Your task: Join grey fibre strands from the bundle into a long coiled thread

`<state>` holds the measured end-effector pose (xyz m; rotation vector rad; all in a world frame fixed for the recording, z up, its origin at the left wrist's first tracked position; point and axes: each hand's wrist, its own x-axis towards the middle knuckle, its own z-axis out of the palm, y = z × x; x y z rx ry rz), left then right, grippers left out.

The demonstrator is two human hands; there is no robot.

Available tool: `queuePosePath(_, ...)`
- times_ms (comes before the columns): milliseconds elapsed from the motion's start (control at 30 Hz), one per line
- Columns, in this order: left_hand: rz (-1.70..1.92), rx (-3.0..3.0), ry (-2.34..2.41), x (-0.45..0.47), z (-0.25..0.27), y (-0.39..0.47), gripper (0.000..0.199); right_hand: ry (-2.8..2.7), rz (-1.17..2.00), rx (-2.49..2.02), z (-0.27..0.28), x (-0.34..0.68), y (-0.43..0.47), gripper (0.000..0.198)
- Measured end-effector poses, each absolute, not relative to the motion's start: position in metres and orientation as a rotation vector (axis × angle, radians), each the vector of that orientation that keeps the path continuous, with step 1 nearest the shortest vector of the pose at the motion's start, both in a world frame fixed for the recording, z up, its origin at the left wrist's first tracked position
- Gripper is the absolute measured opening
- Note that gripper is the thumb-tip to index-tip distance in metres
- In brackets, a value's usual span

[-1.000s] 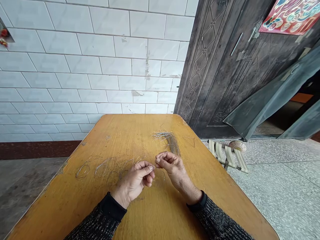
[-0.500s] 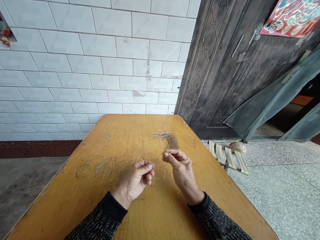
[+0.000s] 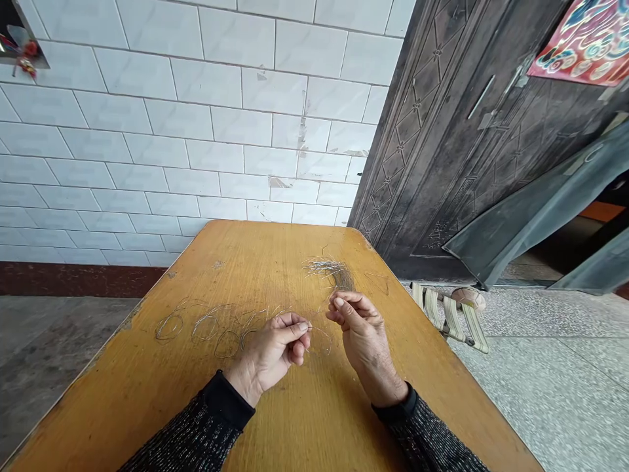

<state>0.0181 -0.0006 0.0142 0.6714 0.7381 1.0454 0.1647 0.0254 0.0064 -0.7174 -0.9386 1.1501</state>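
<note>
My left hand pinches a thin wire between thumb and forefinger, over the middle of the wooden table. A fine curved stretch of it shows between my hands. To the right, my right hand is closed in a pinch of thumb and fingertips, seemingly on the same wire, though the grip is too fine to make out fully. Several loosely coiled wire loops lie left of my left hand, some partly hidden behind it. Just beyond my right hand rests a bundle of cut wires.
A bent wire lies near the table's right edge. White wall tiles stand behind the table, with a dark carved door to the right. On the floor at the right is a striped strap stool beside a grey curtain.
The view has tilted and shifted slightly. My right hand has moved a little away from the left, and both hands keep their pinches.
</note>
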Motion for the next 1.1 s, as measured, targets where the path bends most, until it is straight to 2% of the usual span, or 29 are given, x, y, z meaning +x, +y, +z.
queuePosePath(267, 1.102, 0.582, 0.748, 0.011, 0.01, 0.006, 0.016, -0.877, 0.953, -0.71, 0.011, 0.187, 0.04, 0.014)
queuePosePath(433, 1.198, 0.607, 0.758, 0.011, 0.012, 0.007, 0.015, -1.161, 1.147, -0.888, 0.012, 0.183, 0.036, 0.033)
queuePosePath(600, 1.22, 0.711, 0.782, 0.01, 0.01, 0.006, 0.022, -1.558, 1.248, -0.977, 0.012, 0.173, 0.029, 0.035)
queuePosePath(867, 1.183, 0.819, 0.877, 0.009, 0.012, 0.005, 0.037, -1.384, 1.325, -0.92, 0.012, 0.172, 0.029, 0.034)
queuePosePath(1100, 1.142, 0.863, 0.879, 0.009, 0.006, 0.005, 0.026, -1.265, 1.304, -0.945, 0.009, 0.171, 0.032, 0.034)
